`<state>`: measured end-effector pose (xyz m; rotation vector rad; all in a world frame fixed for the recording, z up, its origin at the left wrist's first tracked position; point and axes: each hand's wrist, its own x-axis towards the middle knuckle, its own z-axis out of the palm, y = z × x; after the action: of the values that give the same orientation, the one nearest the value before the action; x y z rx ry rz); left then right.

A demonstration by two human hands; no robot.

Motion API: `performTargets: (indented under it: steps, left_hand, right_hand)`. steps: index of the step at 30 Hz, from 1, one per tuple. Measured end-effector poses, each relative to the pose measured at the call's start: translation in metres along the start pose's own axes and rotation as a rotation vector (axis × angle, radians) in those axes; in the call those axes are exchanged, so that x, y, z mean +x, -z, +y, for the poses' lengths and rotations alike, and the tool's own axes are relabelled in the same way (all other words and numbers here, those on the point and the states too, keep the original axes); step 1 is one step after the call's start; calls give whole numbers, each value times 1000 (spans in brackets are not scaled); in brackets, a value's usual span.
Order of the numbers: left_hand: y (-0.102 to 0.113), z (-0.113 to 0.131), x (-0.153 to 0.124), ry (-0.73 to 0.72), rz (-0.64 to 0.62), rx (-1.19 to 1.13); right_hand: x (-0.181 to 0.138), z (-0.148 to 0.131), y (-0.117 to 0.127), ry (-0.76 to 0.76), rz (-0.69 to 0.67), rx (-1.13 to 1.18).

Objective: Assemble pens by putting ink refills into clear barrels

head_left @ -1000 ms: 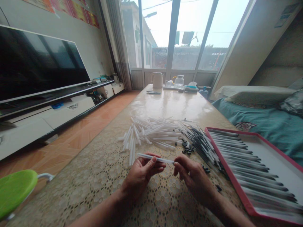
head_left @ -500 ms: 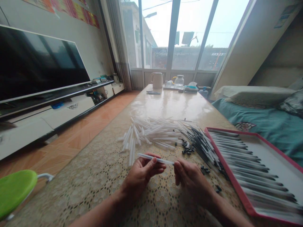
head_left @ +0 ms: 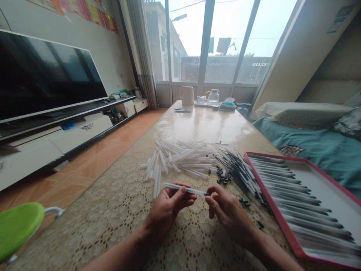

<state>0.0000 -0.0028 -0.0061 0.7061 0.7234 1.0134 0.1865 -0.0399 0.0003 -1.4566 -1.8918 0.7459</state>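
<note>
A slim pen (head_left: 194, 191) with a translucent white barrel lies across my left hand (head_left: 172, 205), pinched under the thumb with the fingers curled beneath. At its right end sits a small black plug (head_left: 208, 194). My right hand (head_left: 225, 207) has its thumb and index fingertip at that plug, one on each side, the other fingers bent. Beyond my hands is a pile of white pen barrels (head_left: 183, 156). Several loose black plugs (head_left: 223, 177) lie right of it, next to a bundle of dark-tipped refills (head_left: 242, 173).
At the right, a red-edged box (head_left: 284, 229) holds a row of pens (head_left: 304, 199). The long table (head_left: 113, 195) has a patterned cover. A beige kettle (head_left: 187, 96), a glass jug (head_left: 213, 98) and a tissue pack (head_left: 228, 104) stand at its far end. A green stool (head_left: 21, 229) is at left.
My right thumb and index finger have loosened and spread slightly, so the black plug at the pen's end now shows. My left hand and the pen have barely moved.
</note>
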Motion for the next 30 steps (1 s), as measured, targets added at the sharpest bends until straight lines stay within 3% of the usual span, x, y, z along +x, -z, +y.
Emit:
performTargets:
  steps: [18, 24, 30]
  left_hand:
    - [0, 0, 0, 12, -39, 11]
    - [0, 0, 2, 3, 3, -1]
    - [4, -2, 2, 6, -82, 37]
  right_hand:
    - [-1, 0, 0, 4, -4, 4]
    - [0, -3, 1, -1, 0, -16]
    - [0, -4, -2, -29, -11, 99]
